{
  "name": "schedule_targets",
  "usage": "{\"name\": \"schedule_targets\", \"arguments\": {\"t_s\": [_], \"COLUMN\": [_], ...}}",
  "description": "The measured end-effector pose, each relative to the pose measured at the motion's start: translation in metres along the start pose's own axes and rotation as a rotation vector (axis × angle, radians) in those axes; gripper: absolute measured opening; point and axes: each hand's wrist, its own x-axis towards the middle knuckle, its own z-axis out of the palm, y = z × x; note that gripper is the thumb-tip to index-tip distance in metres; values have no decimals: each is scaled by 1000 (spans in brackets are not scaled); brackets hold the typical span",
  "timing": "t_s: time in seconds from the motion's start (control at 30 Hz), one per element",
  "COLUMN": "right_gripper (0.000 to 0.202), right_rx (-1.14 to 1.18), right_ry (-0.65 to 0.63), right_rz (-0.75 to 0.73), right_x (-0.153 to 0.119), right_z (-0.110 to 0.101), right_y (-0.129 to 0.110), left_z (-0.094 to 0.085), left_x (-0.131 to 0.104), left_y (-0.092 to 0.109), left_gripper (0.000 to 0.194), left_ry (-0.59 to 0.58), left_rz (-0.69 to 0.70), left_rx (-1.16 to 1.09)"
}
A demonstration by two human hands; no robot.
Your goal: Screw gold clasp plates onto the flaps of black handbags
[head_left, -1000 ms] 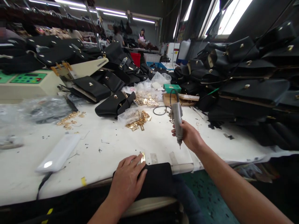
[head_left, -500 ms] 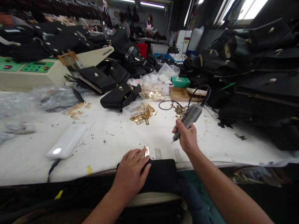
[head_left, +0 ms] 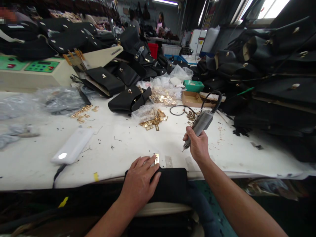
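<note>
My left hand (head_left: 140, 176) lies flat with its fingers stretched out over the black leather flap of a bag (head_left: 172, 182) at the table's front edge. Its index fingertip touches a small gold metal plate (head_left: 157, 159) at the flap's edge. In my right hand (head_left: 199, 146) is a grey electric screwdriver (head_left: 202, 121), gripped round its lower body. The thin bit points down and left, above the table and to the right of the gold plate. A black cable loops from the tool's top.
Gold plates (head_left: 155, 121) spill from a plastic bag mid-table, beside a black bag (head_left: 128, 100). Dark small parts (head_left: 191, 115) lie near a cardboard box (head_left: 191, 99). A white device (head_left: 72, 144) sits left. Black bags (head_left: 278, 95) are piled high at right.
The camera view has shifted slightly, so the background sits a little further right. Both hands keep nearly the same pose, the left on the flap and plate, the right around the screwdriver.
</note>
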Motion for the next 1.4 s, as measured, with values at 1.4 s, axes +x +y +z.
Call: {"name": "schedule_targets", "arguments": {"t_s": [1.4], "right_gripper": [39], "right_rx": [122], "right_ry": [-268], "right_rz": [108], "right_x": [-51], "right_z": [96], "right_y": [-3], "left_z": [-6], "left_x": [-1], "left_y": [5], "left_gripper": [25], "left_ry": [-107], "left_rz": [-81], "left_rx": [-51]}}
